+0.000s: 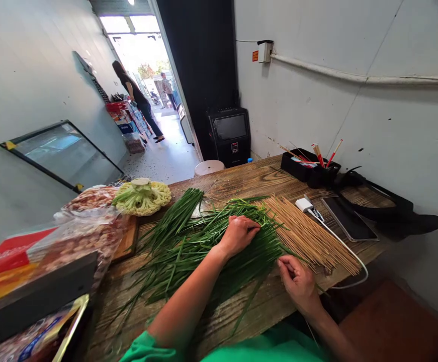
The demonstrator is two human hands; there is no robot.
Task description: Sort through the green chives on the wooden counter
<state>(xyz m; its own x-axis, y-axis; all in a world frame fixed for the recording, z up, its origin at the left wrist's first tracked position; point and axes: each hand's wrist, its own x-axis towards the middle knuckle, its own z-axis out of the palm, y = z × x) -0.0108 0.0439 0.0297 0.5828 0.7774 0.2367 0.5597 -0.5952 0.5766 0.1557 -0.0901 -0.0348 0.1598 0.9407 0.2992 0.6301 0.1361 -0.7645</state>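
Note:
A loose pile of long green garlic chives (188,251) covers the middle of the wooden table. My left hand (239,234) lies over the pile with its fingers pinched together at the chives' paler ends; what is between the fingertips is mostly hidden. Close to the front edge, my right hand (299,281) is closed, its fingertips beside the chives. A thin stick, seemingly a bamboo skewer (311,333), shows below that hand's wrist. Many bamboo skewers (309,234) lie side by side to the right of the chives.
Left stand a cauliflower (142,196), bagged meat (86,236) and packets. On the right are a phone (349,218), a white charger (303,204) with cable, a black box (297,166) and a black strap (388,191). A person (138,95) stands near the doorway.

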